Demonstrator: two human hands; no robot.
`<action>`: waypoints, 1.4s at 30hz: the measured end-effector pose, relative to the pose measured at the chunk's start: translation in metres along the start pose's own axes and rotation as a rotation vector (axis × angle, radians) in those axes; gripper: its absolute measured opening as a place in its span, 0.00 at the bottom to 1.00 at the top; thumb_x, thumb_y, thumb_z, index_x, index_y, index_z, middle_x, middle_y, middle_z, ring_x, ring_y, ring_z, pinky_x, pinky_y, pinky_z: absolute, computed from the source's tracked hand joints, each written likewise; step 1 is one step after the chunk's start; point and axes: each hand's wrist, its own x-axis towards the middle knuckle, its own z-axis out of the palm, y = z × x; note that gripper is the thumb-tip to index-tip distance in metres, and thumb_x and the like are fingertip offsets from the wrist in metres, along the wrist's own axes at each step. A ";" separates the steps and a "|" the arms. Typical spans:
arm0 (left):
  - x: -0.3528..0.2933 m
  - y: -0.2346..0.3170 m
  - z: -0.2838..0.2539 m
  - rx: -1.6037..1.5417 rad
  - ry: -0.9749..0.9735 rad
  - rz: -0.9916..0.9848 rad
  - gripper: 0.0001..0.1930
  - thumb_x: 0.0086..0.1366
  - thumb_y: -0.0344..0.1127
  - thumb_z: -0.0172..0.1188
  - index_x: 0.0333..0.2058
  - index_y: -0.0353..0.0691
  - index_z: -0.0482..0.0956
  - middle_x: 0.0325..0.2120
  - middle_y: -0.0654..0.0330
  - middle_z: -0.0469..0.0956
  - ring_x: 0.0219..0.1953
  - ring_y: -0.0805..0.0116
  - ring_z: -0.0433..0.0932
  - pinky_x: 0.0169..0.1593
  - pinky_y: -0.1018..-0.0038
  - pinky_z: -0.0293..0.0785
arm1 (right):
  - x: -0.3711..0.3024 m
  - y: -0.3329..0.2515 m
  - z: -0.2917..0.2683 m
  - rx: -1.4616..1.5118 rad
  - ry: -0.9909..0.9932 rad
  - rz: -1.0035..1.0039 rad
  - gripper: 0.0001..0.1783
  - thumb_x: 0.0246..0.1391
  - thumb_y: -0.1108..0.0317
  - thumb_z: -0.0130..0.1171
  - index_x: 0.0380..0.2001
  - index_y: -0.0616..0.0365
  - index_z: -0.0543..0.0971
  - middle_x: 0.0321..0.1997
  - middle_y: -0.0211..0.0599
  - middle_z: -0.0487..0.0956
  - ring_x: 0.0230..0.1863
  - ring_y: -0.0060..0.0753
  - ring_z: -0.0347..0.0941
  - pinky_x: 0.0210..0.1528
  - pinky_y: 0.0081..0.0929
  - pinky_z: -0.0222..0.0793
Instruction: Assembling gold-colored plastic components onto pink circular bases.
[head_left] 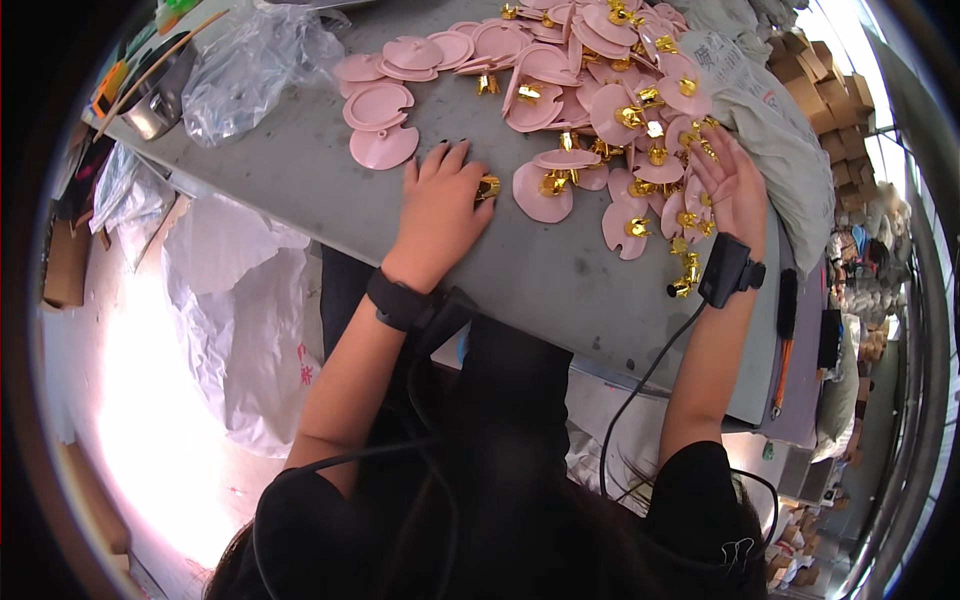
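My left hand (440, 205) rests palm down on the grey table, with a small gold metal clip (488, 187) between its thumb and index finger. Several round pink discs (384, 148), each with a notch, lie just beyond its fingertips. On the right, my right hand (735, 185) reaches along the pile with its fingers stretched out and apart, against small gold clips (708, 140) at the pile's edge. Many discs in the heap (545, 85) carry a gold clip. Loose gold clips (685, 272) sit near my right wrist.
At the back left are a crumpled clear plastic bag (260, 70) and a metal cup (160, 105) with a stick across it. A white woven sack (770, 140) borders the pile on the right. A cable (640, 385) runs from my right wrist device.
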 end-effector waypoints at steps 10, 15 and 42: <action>0.004 -0.002 -0.003 -0.311 0.102 -0.018 0.11 0.51 0.32 0.60 0.35 0.38 0.74 0.30 0.53 0.77 0.38 0.55 0.75 0.49 0.61 0.64 | -0.067 0.069 -0.087 -0.992 0.093 0.018 0.26 0.41 0.60 0.64 0.44 0.60 0.74 0.40 0.38 0.76 0.42 0.32 0.70 0.44 0.27 0.65; 0.005 0.002 -0.006 -0.449 0.051 -0.081 0.14 0.51 0.29 0.61 0.37 0.35 0.73 0.31 0.54 0.78 0.35 0.62 0.78 0.39 0.74 0.71 | -0.079 0.098 -0.102 -1.093 0.173 -0.117 0.27 0.40 0.59 0.65 0.46 0.58 0.74 0.45 0.40 0.75 0.45 0.35 0.69 0.48 0.31 0.64; 0.017 0.117 0.037 -0.628 -0.146 0.191 0.14 0.49 0.32 0.61 0.37 0.37 0.74 0.17 0.56 0.73 0.21 0.63 0.74 0.25 0.71 0.67 | -0.068 0.115 -0.041 -0.354 0.225 -0.189 0.13 0.53 0.68 0.57 0.38 0.65 0.74 0.27 0.27 0.75 0.27 0.14 0.68 0.29 0.13 0.62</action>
